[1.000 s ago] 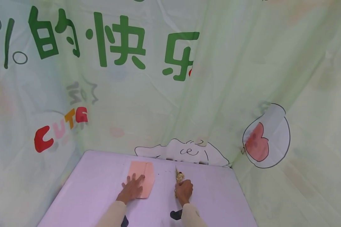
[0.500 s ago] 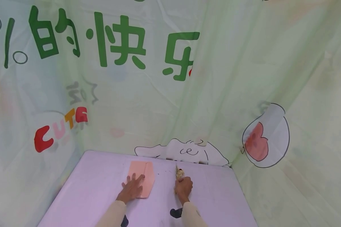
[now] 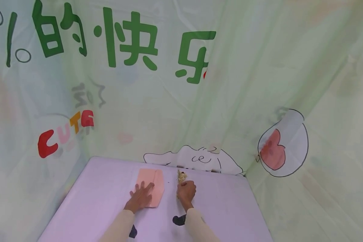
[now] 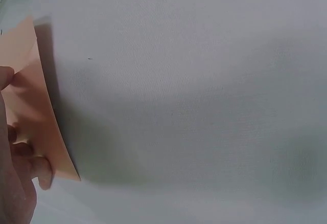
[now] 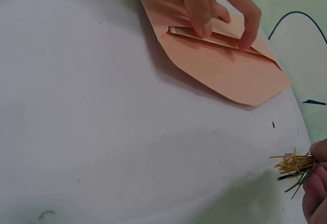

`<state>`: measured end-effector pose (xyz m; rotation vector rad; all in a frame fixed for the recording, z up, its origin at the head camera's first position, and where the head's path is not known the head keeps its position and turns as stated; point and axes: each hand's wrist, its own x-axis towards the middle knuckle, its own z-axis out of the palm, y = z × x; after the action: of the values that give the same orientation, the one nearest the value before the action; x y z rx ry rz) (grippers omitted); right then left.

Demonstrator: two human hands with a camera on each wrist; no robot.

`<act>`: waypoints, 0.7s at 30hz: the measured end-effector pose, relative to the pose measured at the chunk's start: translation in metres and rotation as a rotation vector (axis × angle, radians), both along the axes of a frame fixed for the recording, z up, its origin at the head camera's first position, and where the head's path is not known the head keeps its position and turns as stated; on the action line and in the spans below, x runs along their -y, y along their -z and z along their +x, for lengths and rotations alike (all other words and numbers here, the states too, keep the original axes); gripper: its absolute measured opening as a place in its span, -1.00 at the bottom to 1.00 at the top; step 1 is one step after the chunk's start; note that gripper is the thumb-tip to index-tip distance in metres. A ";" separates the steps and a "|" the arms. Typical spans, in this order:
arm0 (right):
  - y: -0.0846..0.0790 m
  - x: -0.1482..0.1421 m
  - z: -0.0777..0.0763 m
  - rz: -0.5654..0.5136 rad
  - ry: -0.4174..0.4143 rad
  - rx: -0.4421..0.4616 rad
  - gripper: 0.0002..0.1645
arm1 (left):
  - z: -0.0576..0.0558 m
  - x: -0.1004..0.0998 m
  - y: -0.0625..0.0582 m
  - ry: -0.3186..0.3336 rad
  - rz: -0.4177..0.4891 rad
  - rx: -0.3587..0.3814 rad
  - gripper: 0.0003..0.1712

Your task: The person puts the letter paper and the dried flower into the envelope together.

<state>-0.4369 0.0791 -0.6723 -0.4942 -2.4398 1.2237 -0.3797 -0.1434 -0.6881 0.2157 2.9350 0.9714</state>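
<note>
A salmon-pink envelope (image 3: 146,174) lies on the lilac tabletop, its flap opened out. In the right wrist view the envelope's (image 5: 219,75) slit-like mouth stands slightly apart. My left hand (image 3: 140,198) rests on the envelope with spread fingers; in the right wrist view some fingertips touch near its mouth. To the right, my right hand (image 3: 187,192) grips a small bunch of dried flowers (image 3: 182,176), with pale heads pointing away from me. The cut straw-coloured and green stems (image 5: 296,165) stick out below that fist. Much of the bunch is hidden inside the hand.
A printed cloth curtain (image 3: 157,111) hangs behind the table (image 3: 224,208) and on both sides. Small dark specks (image 5: 273,125) lie on the tabletop. A dark object (image 3: 179,220) sits beside the right wrist.
My right hand has shifted left with the dried flowers, closer to the envelope. The left hand stays on the envelope. The head view has tilted slightly.
</note>
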 end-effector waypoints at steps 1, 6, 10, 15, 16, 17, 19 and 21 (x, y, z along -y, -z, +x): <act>-0.001 0.005 0.000 0.000 -0.004 -0.002 -0.90 | -0.001 0.001 -0.001 -0.005 0.014 0.008 -0.50; -0.004 0.025 0.000 0.046 -0.017 -0.040 -0.87 | -0.005 0.001 0.002 -0.009 0.034 0.024 -0.49; 0.000 0.043 0.001 0.127 -0.049 -0.070 -0.84 | -0.008 0.003 0.009 -0.022 0.005 -0.008 -0.48; 0.008 0.063 0.006 0.143 -0.101 -0.058 -0.82 | -0.013 0.003 0.020 -0.043 -0.007 -0.024 -0.46; 0.010 0.067 0.007 0.132 -0.110 -0.050 -0.82 | -0.014 0.002 0.022 -0.044 -0.011 -0.029 -0.46; 0.011 0.071 0.008 0.120 -0.118 -0.041 -0.83 | -0.014 0.002 0.023 -0.045 -0.006 -0.033 -0.45; 0.014 0.077 0.011 0.102 -0.129 -0.023 -0.85 | -0.014 0.002 0.025 -0.043 0.005 -0.039 -0.45; 0.018 0.082 0.013 0.091 -0.134 -0.029 -0.87 | -0.014 0.003 0.025 -0.041 0.021 -0.040 -0.45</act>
<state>-0.4239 -0.0028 -0.6899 -0.2892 -2.5250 1.1568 -0.3937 -0.1459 -0.7130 0.1787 2.9775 1.0153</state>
